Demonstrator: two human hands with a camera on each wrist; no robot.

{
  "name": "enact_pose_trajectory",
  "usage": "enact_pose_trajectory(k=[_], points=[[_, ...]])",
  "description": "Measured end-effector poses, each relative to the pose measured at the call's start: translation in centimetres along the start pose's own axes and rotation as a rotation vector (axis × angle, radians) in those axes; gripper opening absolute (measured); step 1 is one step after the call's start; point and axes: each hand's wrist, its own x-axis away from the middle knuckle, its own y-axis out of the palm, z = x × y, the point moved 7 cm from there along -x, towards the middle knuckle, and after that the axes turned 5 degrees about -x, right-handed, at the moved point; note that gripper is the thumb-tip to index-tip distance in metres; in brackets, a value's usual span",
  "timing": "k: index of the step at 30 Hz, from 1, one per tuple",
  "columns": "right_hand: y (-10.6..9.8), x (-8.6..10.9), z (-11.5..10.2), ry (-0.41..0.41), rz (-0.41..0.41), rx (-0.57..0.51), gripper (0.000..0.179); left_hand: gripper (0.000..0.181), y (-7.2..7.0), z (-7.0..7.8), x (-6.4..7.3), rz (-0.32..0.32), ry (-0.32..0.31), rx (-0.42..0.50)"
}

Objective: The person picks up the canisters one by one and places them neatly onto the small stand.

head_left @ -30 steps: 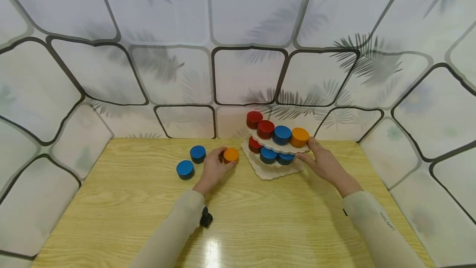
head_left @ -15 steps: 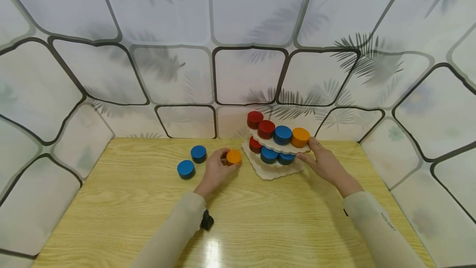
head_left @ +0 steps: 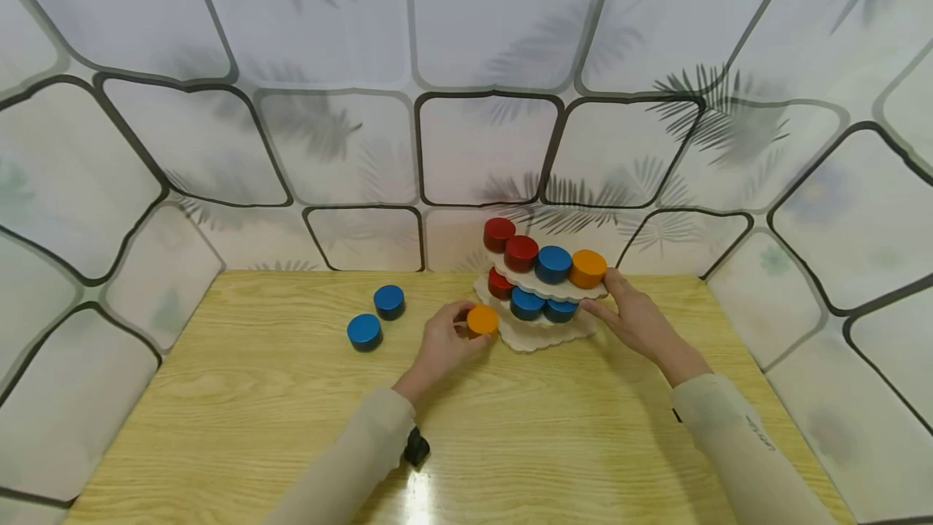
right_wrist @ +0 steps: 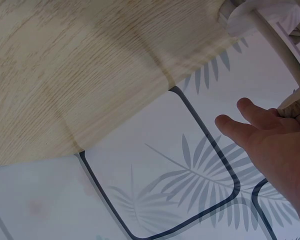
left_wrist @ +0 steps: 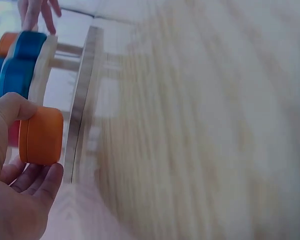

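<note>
My left hand (head_left: 445, 343) holds an orange round tin (head_left: 483, 319) between thumb and fingers, at the left edge of a tiered stand. The left wrist view shows a lid seam on that tin (left_wrist: 42, 135). The pale stand (head_left: 535, 337) has scalloped edges. Its top tier bears two red tins (head_left: 521, 253), one blue tin (head_left: 553, 264) and an orange tin (head_left: 587, 268). On the tier below are a red tin (head_left: 500, 285) and two blue tins (head_left: 526, 303), partly hidden. My right hand (head_left: 637, 322) grips the top tier's right edge; in the right wrist view two fingers (right_wrist: 240, 131) stick out straight.
Two blue tins (head_left: 364, 332) stand side by side on the wooden table (head_left: 255, 395), left of my left hand. A patterned cloth wall (head_left: 488, 148) encloses the table at the back and sides. A small black object (head_left: 417, 448) sits at my left cuff.
My left hand has carried the orange tin rightward and slightly nearer to me, up to the stand. My right hand and the stand stay where they were.
</note>
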Motion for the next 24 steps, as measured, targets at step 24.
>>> enact_pose_trajectory(k=[24], points=[[0.1, -0.2, 0.6, 0.007, 0.004, -0.006, 0.085, 0.058, 4.6, 2.0, 0.9, -0.129, 0.087, -0.068]])
